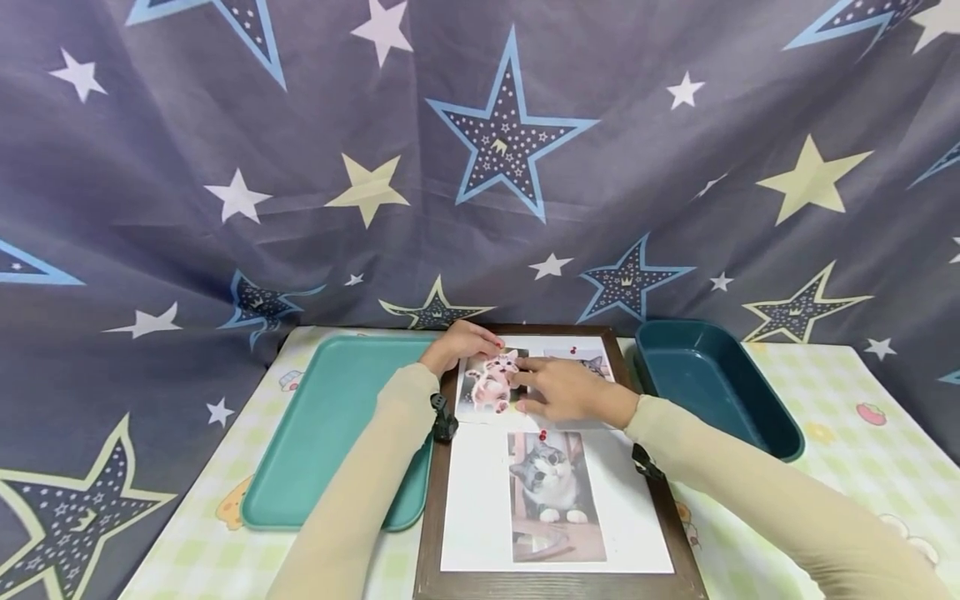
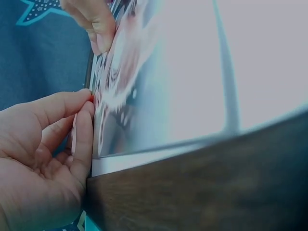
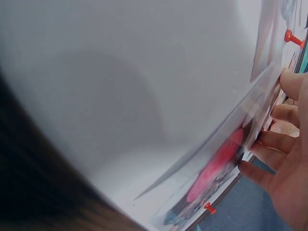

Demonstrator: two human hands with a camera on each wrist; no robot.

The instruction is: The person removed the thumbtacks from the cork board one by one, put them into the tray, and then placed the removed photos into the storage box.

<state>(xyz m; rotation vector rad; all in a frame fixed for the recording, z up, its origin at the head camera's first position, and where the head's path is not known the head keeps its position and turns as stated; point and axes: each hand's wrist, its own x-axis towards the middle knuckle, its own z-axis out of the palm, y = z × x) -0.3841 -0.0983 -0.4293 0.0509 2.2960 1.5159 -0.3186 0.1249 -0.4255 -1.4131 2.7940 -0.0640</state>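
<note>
A white board (image 1: 476,508) in a brown wooden frame (image 1: 431,533) carries several cat photos. At its upper left lies a photo of a pinkish kitten (image 1: 491,387). My left hand (image 1: 459,344) pinches a red push pin (image 2: 91,98) between thumb and index finger at that photo's top edge. The pin's tip is hidden. With fingers spread, my right hand (image 1: 566,390) rests on the kitten photo's right part and partly covers the neighbouring cat photo (image 1: 596,365). Below them, a grey-and-white cat photo (image 1: 555,496) has a red push pin (image 1: 543,435) at its top.
Left of the frame lies a green tray (image 1: 322,442), partly under my left forearm. A dark teal bin (image 1: 705,375) stands to the right. Another red push pin (image 3: 210,208) sits at the upper right photo. Behind the checked tablecloth (image 1: 840,417) hangs a star-patterned curtain (image 1: 637,192).
</note>
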